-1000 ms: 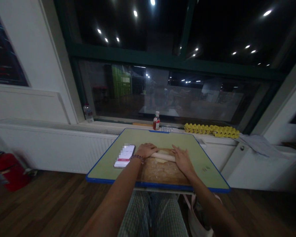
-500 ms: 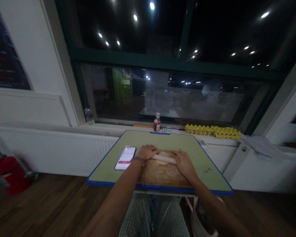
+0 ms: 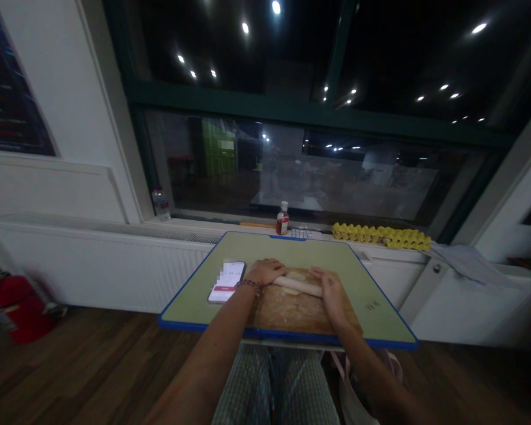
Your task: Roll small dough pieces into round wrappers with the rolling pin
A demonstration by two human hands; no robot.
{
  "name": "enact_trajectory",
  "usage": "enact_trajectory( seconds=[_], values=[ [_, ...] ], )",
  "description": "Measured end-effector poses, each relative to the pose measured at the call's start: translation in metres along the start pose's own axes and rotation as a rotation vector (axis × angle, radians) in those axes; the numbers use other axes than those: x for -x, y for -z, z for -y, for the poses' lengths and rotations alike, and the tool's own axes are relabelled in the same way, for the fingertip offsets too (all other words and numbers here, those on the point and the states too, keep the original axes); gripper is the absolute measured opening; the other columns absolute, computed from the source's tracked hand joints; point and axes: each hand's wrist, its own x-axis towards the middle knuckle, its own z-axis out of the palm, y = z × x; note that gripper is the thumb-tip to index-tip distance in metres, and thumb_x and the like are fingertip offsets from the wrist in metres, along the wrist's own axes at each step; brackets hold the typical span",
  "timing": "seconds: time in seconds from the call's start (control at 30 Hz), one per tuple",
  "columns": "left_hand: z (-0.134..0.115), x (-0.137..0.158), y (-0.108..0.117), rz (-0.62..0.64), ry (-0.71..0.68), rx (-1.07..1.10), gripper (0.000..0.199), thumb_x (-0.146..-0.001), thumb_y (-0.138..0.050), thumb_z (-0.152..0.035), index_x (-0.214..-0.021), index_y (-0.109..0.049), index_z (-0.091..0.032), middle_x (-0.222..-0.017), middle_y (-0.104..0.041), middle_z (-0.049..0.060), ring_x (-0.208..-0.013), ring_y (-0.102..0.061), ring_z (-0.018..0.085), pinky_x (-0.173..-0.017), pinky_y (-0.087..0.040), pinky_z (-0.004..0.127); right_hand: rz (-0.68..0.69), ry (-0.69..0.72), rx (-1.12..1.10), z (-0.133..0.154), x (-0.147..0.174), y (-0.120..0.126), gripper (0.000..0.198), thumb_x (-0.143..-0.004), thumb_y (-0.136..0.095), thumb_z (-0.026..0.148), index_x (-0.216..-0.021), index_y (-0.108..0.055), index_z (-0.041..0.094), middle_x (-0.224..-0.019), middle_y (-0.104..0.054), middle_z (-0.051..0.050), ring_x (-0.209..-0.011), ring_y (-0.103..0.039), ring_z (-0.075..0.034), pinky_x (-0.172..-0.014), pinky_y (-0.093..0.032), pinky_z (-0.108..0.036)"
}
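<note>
A pale rolling pin [image 3: 299, 285] lies crosswise on a floury wooden board [image 3: 287, 313]. Flattened dough [image 3: 295, 275] shows on both sides of the pin, and its middle is covered by it. My left hand [image 3: 266, 271], with a beaded bracelet at the wrist, is closed over the pin's left end, its palm downward. At the other end, my right hand [image 3: 331, 290] wraps round the pin, thumb side up. Both hands rest low, close to the board.
A lit phone [image 3: 227, 282] lies left of the board on the blue-edged table [image 3: 194, 307]. On the windowsill behind stand a red-labelled bottle [image 3: 282, 218], yellow egg trays [image 3: 380, 235] and a clear bottle [image 3: 161, 205]. A fire extinguisher [image 3: 24, 310] is on the floor at left.
My right hand has shifted slightly right along the rolling pin and turned more on its side, with its fingers drawn together. My left hand stays nearly where it was.
</note>
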Motion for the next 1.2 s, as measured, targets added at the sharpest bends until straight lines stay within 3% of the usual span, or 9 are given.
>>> enact_trajectory(
  seconds=[0.1, 0.23, 0.37, 0.47, 0.67, 0.8, 0.9, 1.03, 1.2],
  values=[
    [0.000, -0.001, -0.002, 0.004, -0.009, -0.020, 0.032, -0.095, -0.039, -0.033, -0.120, -0.060, -0.036, -0.133, -0.058, -0.005, -0.124, -0.047, 0.019, -0.098, -0.037, 0.031, 0.092, 0.017, 0.106, -0.008, -0.001, -0.002, 0.044, -0.090, -0.035, 0.040, -0.102, -0.071, 0.017, -0.105, -0.072, -0.009, -0.104, -0.064, -0.021, -0.098, -0.044, -0.034],
    [0.003, -0.004, -0.010, -0.015, 0.031, -0.002, 0.033, -0.097, -0.036, -0.037, -0.118, -0.061, -0.035, -0.132, -0.059, -0.004, -0.121, -0.050, 0.020, -0.097, -0.038, 0.032, 0.213, 0.096, 0.447, -0.003, 0.002, 0.004, 0.043, -0.095, -0.032, 0.034, -0.106, -0.070, 0.017, -0.104, -0.072, -0.010, -0.106, -0.063, -0.022, -0.102, -0.040, -0.036],
    [0.007, -0.006, -0.018, -0.033, 0.024, 0.003, 0.033, -0.096, -0.038, -0.037, -0.121, -0.060, -0.036, -0.133, -0.058, -0.004, -0.122, -0.049, 0.020, -0.097, -0.037, 0.031, 0.296, 0.241, 0.733, 0.013, 0.007, 0.011, 0.042, -0.096, -0.031, 0.025, -0.110, -0.069, 0.018, -0.127, -0.062, -0.011, -0.125, -0.051, -0.023, -0.113, -0.023, -0.044],
    [0.007, -0.006, -0.019, -0.043, 0.064, 0.030, 0.035, -0.096, -0.037, -0.040, -0.124, -0.058, -0.038, -0.132, -0.059, -0.005, -0.121, -0.050, 0.020, -0.097, -0.036, 0.031, 0.297, 0.273, 0.790, 0.010, 0.008, 0.011, 0.044, -0.097, -0.028, 0.025, -0.120, -0.064, 0.016, -0.137, -0.054, -0.010, -0.132, -0.043, -0.024, -0.114, -0.022, -0.047],
    [0.005, -0.008, -0.018, -0.068, 0.045, 0.023, 0.034, -0.096, -0.038, -0.041, -0.120, -0.061, -0.036, -0.131, -0.061, -0.002, -0.121, -0.051, 0.021, -0.099, -0.035, 0.034, 0.346, 0.226, 0.730, -0.009, 0.010, 0.008, 0.043, -0.093, -0.034, 0.015, -0.129, -0.057, 0.012, -0.138, -0.053, -0.015, -0.133, -0.042, -0.024, -0.112, -0.030, -0.043],
    [0.002, -0.002, -0.016, -0.057, 0.043, 0.037, 0.036, -0.096, -0.036, -0.041, -0.126, -0.057, -0.038, -0.135, -0.058, -0.003, -0.122, -0.050, 0.022, -0.099, -0.035, 0.035, 0.336, 0.233, 0.731, 0.000, 0.008, 0.008, 0.042, -0.091, -0.036, 0.013, -0.126, -0.059, 0.013, -0.134, -0.055, -0.016, -0.130, -0.046, -0.025, -0.111, -0.030, -0.045],
    [0.001, 0.003, -0.013, -0.038, 0.051, 0.026, 0.038, -0.097, -0.035, -0.041, -0.129, -0.054, -0.038, -0.138, -0.055, -0.003, -0.125, -0.049, 0.022, -0.099, -0.036, 0.036, 0.335, 0.163, 0.653, 0.008, 0.001, 0.010, 0.039, -0.093, -0.036, 0.022, -0.117, -0.065, 0.012, -0.128, -0.060, -0.015, -0.126, -0.051, -0.024, -0.110, -0.033, -0.041],
    [0.000, 0.003, -0.013, -0.039, 0.028, 0.014, 0.038, -0.097, -0.035, -0.040, -0.129, -0.054, -0.037, -0.140, -0.053, -0.003, -0.127, -0.047, 0.022, -0.099, -0.036, 0.036, 0.277, -0.003, 0.313, 0.008, -0.005, 0.011, 0.048, -0.093, -0.033, 0.044, -0.101, -0.072, 0.017, -0.113, -0.070, -0.010, -0.112, -0.061, -0.023, -0.103, -0.041, -0.039],
    [-0.001, -0.001, -0.013, -0.023, 0.148, 0.086, 0.046, -0.097, -0.028, -0.049, -0.131, -0.054, -0.032, -0.137, -0.056, 0.000, -0.122, -0.052, 0.022, -0.101, -0.036, 0.035, 0.019, -0.097, -0.206, 0.000, -0.001, 0.006, 0.055, -0.091, -0.031, 0.053, -0.106, -0.068, 0.015, -0.118, -0.068, -0.011, -0.114, -0.060, -0.021, -0.101, -0.044, -0.039]
  ],
)
